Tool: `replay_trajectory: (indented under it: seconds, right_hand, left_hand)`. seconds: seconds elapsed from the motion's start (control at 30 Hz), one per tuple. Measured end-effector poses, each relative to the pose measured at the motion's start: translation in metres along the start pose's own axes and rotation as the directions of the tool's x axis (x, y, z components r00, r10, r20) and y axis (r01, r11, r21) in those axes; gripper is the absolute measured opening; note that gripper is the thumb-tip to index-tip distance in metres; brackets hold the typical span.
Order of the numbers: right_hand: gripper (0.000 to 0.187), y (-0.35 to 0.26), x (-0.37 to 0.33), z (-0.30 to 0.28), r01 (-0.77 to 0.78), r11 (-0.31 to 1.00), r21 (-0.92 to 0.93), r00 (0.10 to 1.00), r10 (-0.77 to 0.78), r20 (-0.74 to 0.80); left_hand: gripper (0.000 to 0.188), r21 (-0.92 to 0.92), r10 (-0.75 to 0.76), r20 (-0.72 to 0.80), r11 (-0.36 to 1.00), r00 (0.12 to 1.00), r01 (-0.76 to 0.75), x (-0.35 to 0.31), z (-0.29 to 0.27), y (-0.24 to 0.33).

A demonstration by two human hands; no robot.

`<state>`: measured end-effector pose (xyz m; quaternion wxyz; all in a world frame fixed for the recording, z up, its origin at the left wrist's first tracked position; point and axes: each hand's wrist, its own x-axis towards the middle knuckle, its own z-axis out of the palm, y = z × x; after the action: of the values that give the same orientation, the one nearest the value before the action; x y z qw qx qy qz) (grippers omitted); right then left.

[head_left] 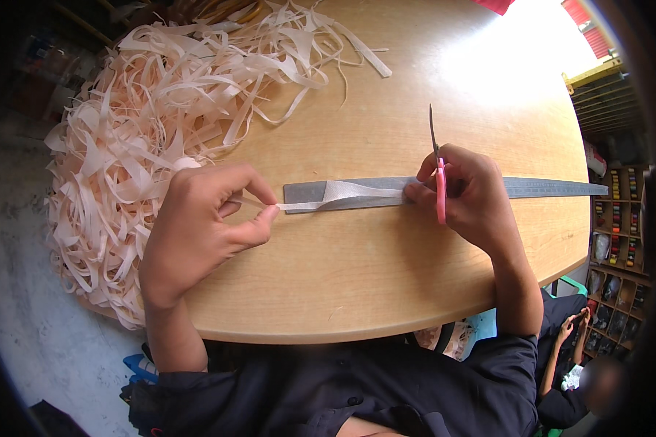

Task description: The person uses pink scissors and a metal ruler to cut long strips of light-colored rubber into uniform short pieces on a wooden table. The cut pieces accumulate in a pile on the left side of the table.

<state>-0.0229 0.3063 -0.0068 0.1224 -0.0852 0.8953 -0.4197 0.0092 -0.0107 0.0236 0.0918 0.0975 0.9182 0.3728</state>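
A pale, thin strip (pixel 361 191) of cloth-like material lies along a grey metal ruler (pixel 554 187) and has a fold near the ruler's left end. Its left end is pinched between the thumb and forefinger of my left hand (pixel 197 233), just past the ruler's tip. Over the middle of the ruler, my right hand (pixel 477 197) grips scissors (pixel 442 191) with pink handles, their dark blade pointing away from me. The thumb and fingertips of that same hand press at the strip's right end. Whether they pinch it or only hold it down is hidden.
A big tangled heap of pale strips (pixel 146 124) covers the table's left side and hangs over its edge. The wooden table (pixel 357 291) has a curved front edge close to my body. Shelves with thread spools (pixel 616 218) stand at right. Another person's hands (pixel 572 328) show at lower right.
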Motion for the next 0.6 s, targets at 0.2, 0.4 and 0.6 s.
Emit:
replay_trajectory:
  seconds: [0.2, 0.4, 0.6]
  right_hand:
    - [0.020, -0.001, 0.000, -0.001, -0.004, 1.000, -0.003, 1.000, 0.004, 0.004]
    - [0.020, 0.000, 0.000, -0.001, 0.000, 1.000, 0.008, 1.000, 0.000, 0.009]
    - [0.020, 0.000, 0.000, 0.000, 0.011, 1.000, -0.005, 1.000, -0.011, 0.003]
  left_hand:
    - [0.012, 0.094, 0.080, -0.018, 0.992, 0.997, -0.078, 0.005, 0.009, -0.008]
    - [0.011, 0.154, 0.046, -0.003, 0.987, 0.999, -0.045, 0.004, 0.011, -0.006]
    - [0.009, 0.176, -0.013, 0.019, 0.984, 1.000, 0.009, 0.003, 0.009, -0.002]
